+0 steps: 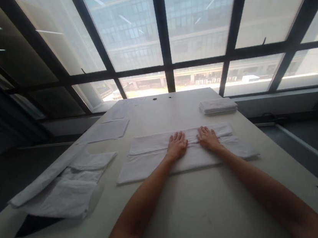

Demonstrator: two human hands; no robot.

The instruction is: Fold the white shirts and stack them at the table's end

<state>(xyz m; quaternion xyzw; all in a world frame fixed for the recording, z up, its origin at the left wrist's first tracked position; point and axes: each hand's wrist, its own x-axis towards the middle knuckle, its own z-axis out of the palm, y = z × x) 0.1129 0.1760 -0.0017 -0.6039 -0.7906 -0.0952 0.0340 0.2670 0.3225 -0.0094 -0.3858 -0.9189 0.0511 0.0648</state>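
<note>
A white cloth lies in front of me on the table, its far and near edges folded inward so that they meet along a seam across the middle. My left hand rests flat on it near the seam, fingers stretched toward the far edge. A little to the right, my right hand also presses flat on the cloth, its fingers extended. The cloth wrinkles slightly between and beside the hands. Neither hand grips anything. What kind of cloth it is, I cannot tell.
The white table reaches toward the windows. At the far right sits a stack of folded white cloths. A rumpled pile of white cloth lies on the left, a dark piece under it. Beyond it are flat paper-like sheets.
</note>
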